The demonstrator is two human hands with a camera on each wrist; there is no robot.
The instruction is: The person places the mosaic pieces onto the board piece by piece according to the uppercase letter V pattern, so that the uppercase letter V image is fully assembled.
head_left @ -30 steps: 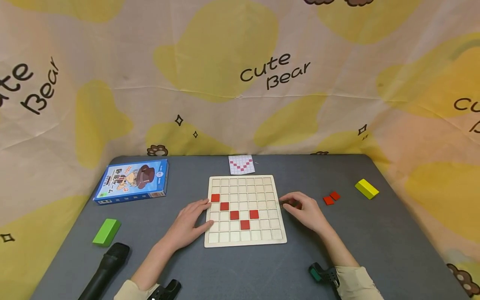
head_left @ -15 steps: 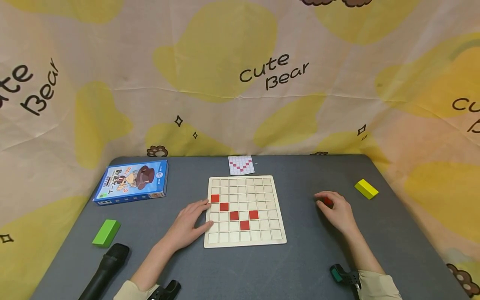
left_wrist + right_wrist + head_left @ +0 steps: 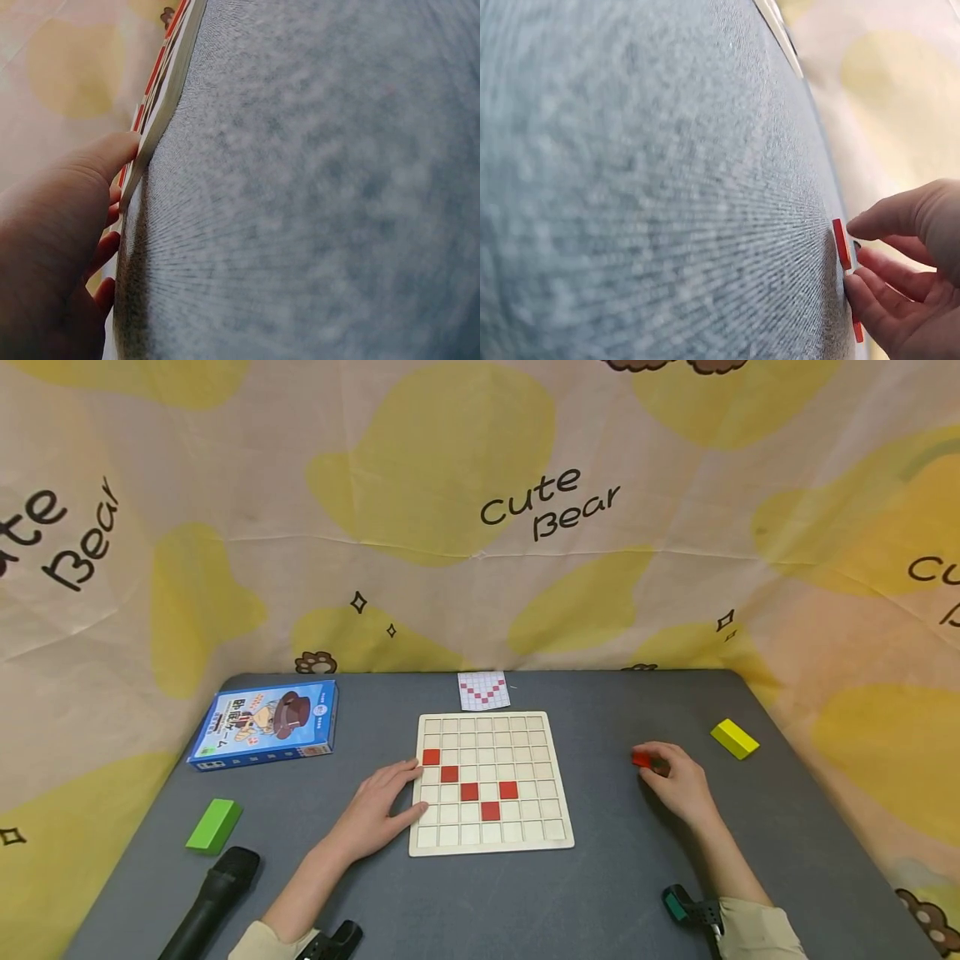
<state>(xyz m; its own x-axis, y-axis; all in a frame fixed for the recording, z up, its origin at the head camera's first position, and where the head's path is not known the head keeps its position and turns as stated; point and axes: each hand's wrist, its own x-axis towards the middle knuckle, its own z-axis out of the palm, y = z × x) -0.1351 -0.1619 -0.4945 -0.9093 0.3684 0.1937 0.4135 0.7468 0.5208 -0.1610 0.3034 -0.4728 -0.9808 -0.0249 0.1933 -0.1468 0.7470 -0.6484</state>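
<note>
A pale square grid board [image 3: 525, 835] lies mid-table with several red square tiles [image 3: 490, 811] set in its cells. My left hand [image 3: 381, 802] rests on the board's left edge, fingers and thumb extended; the left wrist view shows the thumb [image 3: 112, 154] against the rim. To the right of the board, my right hand [image 3: 675, 781] pinches a red tile [image 3: 641, 759] at its fingertips, low over the tabletop. In the right wrist view this tile [image 3: 841, 244] sits between thumb and finger, and another red tile [image 3: 857, 331] shows below, partly hidden by the hand.
Behind the board lies a small pattern card [image 3: 483, 691]. A blue box [image 3: 262, 722], a green block [image 3: 213, 826] and a black microphone [image 3: 210, 902] are on the left. Far right is a yellow block [image 3: 735, 739]. A printed cloth hangs at the table's back.
My right hand has moved right, from the board's right edge to the loose red tiles. One tile has shifted slightly left at its fingertips. The left hand stays in place.
</note>
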